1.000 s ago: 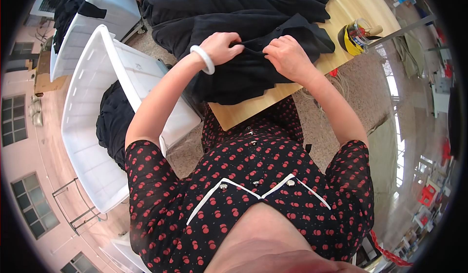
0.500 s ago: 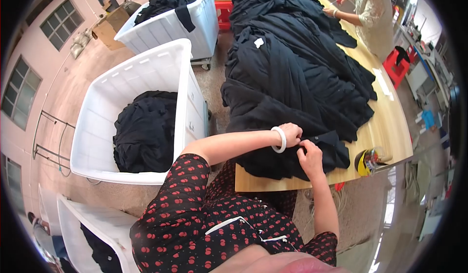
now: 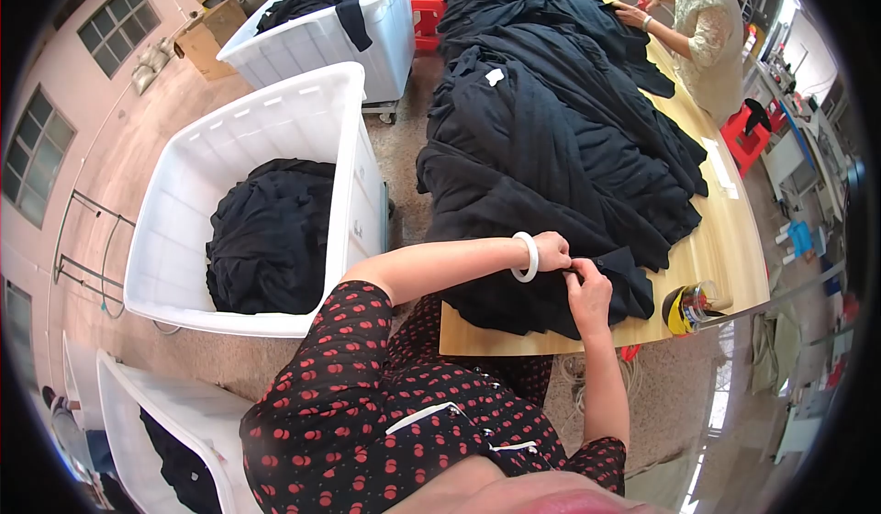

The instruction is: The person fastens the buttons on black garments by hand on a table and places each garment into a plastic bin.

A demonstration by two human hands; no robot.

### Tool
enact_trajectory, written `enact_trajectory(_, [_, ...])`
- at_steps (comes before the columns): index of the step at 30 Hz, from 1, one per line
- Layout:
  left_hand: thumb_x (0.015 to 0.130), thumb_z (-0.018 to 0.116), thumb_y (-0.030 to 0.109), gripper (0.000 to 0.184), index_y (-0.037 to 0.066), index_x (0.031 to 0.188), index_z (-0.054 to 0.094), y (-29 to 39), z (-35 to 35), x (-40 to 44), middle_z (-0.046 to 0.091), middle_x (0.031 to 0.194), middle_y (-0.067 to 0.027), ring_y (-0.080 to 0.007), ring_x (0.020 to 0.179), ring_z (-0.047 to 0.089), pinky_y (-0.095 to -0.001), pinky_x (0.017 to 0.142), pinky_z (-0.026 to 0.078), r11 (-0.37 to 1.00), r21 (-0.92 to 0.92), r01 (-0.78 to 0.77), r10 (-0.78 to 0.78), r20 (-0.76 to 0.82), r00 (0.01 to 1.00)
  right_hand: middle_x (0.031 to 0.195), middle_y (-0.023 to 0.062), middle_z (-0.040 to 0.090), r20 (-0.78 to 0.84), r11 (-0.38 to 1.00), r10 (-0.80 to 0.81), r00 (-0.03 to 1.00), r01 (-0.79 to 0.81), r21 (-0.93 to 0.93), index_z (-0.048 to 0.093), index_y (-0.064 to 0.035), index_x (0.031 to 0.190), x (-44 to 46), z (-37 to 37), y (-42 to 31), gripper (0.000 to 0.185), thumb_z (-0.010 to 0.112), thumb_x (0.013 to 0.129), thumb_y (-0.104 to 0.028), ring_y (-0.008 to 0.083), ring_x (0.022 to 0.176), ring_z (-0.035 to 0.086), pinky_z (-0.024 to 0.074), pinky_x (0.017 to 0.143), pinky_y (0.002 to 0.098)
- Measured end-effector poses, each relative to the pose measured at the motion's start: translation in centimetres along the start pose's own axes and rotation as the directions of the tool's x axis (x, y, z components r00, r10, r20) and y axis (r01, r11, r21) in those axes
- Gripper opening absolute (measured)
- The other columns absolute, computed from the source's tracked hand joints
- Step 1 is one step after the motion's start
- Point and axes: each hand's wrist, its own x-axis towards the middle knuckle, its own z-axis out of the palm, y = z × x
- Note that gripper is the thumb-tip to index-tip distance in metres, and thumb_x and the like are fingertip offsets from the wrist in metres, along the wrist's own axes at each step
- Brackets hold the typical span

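Black garments (image 3: 569, 147) cover most of the wooden table (image 3: 477, 335) in a long heap. At the near end, my left hand (image 3: 552, 251), with a white bangle (image 3: 525, 257) on its wrist, is closed on the edge of a black garment (image 3: 619, 275). Just to its right, my right hand (image 3: 589, 296) pinches the same garment with thumb and forefinger. The two hands almost meet, and the bit of cloth between the fingertips is too small to make out. A small white tag (image 3: 496, 77) lies farther up the heap.
A jar with a yellow-and-black label (image 3: 684, 310) stands at the table's right corner. White bins (image 3: 248, 115) holding black clothes stand on the left. Across the table a co-worker (image 3: 711, 41) handles cloth, near a red stool (image 3: 745, 136).
Both hands stay at the same garment edge, with the right fingers shifted slightly upward. The co-worker's hands have moved a little over the cloth. The camera view has shifted slightly.
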Motion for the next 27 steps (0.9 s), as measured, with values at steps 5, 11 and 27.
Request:
enact_trajectory(5, [0.073,0.055,0.019,0.021,0.0,0.075,0.064,1.2,0.1,-1.2,0.063,0.078,-0.0206,-0.0333,0.079,0.061,-0.0396,0.071,0.048,0.971,0.223,-0.087,0.114,-0.114,0.987,0.075,0.0103,0.064,0.034,0.953,-0.159,0.987,0.162,-0.256,0.062,-0.0054,0.083,0.0,-0.4,-0.1,0.009,0.062,0.074,-0.008,0.0272,0.072,0.06,0.0421,0.068,0.0376])
enact_trajectory(11, [0.077,0.052,0.017,0.021,-0.003,0.083,0.055,2.6,1.4,-3.3,0.057,0.087,-0.0217,-0.0368,0.085,0.057,-0.0425,0.076,0.046,0.915,0.367,-0.168,0.245,-0.176,0.953,0.075,0.0104,0.063,0.029,0.933,-0.219,0.975,0.218,-0.287,0.062,-0.0048,0.082,0.4,-1.1,-0.3,0.008,0.058,0.075,-0.007,0.0272,0.072,0.059,0.0416,0.067,0.0378])
enact_trajectory(27, [0.077,0.05,0.009,0.012,0.0,0.083,0.055,1.8,1.3,-3.4,0.058,0.079,-0.0207,-0.0377,0.076,0.057,-0.0431,0.067,0.046,0.934,0.222,-0.278,0.341,-0.334,0.879,0.071,0.0168,0.061,-0.044,0.996,-0.06,0.997,0.063,0.063,0.062,-0.001,0.077,0.8,-1.9,-1.5,0.011,0.055,0.074,-0.008,0.0332,0.068,0.06,0.047,0.061,0.0396])
